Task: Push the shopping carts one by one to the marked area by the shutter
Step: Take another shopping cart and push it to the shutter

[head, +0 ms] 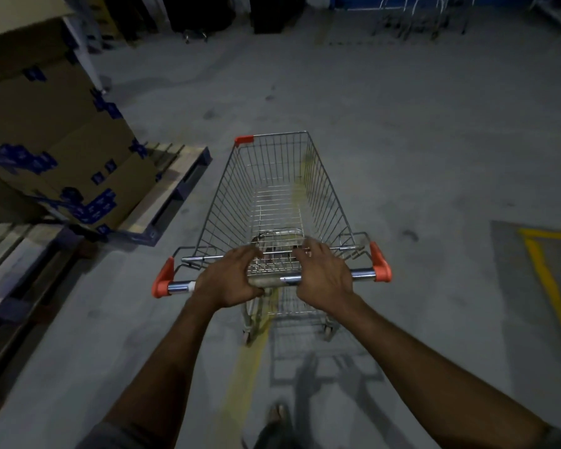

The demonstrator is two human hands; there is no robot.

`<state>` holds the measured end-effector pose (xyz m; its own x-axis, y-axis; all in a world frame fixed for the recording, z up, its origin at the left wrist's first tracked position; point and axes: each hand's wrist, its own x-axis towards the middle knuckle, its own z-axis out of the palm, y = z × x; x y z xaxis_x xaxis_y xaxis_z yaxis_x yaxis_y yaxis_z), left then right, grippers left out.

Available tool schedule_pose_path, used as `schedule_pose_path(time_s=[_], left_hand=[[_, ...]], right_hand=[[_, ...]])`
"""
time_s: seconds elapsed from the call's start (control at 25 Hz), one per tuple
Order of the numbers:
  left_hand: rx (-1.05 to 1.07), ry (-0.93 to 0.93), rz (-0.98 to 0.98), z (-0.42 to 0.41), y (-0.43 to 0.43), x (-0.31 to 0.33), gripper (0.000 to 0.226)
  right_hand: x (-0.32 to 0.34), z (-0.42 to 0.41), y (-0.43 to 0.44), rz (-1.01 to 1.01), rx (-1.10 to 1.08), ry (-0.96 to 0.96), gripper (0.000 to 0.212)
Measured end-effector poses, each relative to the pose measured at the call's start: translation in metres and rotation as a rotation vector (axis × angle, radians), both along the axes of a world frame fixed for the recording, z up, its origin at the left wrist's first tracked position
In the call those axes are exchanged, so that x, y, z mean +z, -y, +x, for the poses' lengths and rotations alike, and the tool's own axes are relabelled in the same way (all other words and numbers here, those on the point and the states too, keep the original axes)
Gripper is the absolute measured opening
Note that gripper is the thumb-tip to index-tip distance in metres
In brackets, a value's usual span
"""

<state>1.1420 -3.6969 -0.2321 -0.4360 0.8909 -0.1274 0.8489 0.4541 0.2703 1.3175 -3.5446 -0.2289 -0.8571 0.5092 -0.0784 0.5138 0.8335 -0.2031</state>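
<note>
Presently, the grey concrete floor (402,124) takes up most of the view. Well to the left of the left hand, and ahead of it, stands a stack of cardboard boxes (55,131) sealed with blue tape. The stack rests on a wooden pallet (172,176), and a second pallet (17,251) lies nearer, also on the left hand's side.

One wire shopping cart (272,135) stands directly ahead of both hands, basket empty, nose pointing away from the person. Far ahead of the right hand, at the top of the view, further metal cart frames (415,14) stand against a blue wall; they are too dim to count. Out to the right of the right hand, a yellow painted outline (548,280) marks a patch of floor, well apart from the cart. A faded yellow line (240,377) runs beneath the hands and under the cart.

The chrome handle bar (272,280) spans the cart's near end. The left hand (227,280) grips it left of centre, fingers curled over the top and thumb tucked below. The right hand (324,277) holds it right of centre, fingers wrapped over the bar. An orange end cap (162,280) sits outboard of the left hand, another (381,264) outboard of the right. One foot (277,413) shows below the hands
</note>
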Motion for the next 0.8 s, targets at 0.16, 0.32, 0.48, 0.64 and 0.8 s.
schedule_pose_path(time_s=[0.16, 0.32, 0.48, 0.64, 0.8], left_hand=[[-0.09, -0.092, 0.07, -0.045, -0.063, -0.01, 0.059], [-0.128, -0.163, 0.006, -0.09, -0.139, -0.008, 0.048], [-0.236, -0.191, 0.012, -0.129, -0.206, -0.002, 0.039], [-0.355, -0.227, 0.107, -0.176, -0.267, -0.009, 0.049], [-0.372, -0.169, 0.125, -0.212, -0.334, -0.01, 0.063]], right_hand=[[-0.002, -0.035, -0.053, 0.053, -0.08, 0.035, 0.04], [0.001, -0.083, -0.112, 0.152, -0.175, 0.106, 0.025], [-0.004, -0.13, -0.165, 0.132, -0.235, 0.145, 0.05], [-0.005, -0.161, -0.225, 0.125, -0.219, 0.144, 0.06], [-0.005, -0.191, -0.281, 0.092, -0.28, 0.172, 0.042]])
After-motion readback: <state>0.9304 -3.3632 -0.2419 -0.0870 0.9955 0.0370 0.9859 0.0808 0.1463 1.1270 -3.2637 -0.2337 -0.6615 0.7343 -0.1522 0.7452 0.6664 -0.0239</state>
